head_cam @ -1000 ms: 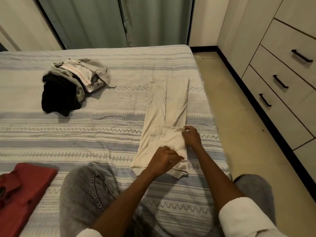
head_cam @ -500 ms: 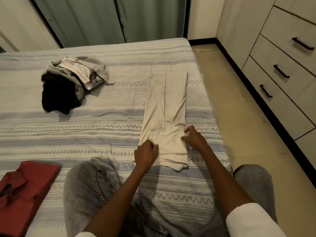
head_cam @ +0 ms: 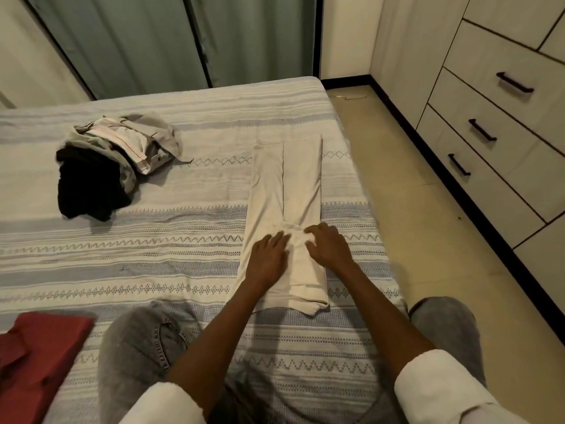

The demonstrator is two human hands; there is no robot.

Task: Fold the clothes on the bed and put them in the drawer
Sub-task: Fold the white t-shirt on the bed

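Beige trousers [head_cam: 286,191] on bed [head_cam: 153,255], left hand [head_cam: 267,260] and right hand [head_cam: 328,247] pressing flat, fingers straight

You're in a home bedroom. Bed [head_cam: 183,264] with striped, patterned cover fills most of the view; green curtains [head_cam: 171,41] hang behind it. Built-in wardrobe drawers [head_cam: 501,142] with dark bar handles line your right wall, above a tiled floor [head_cam: 422,240].
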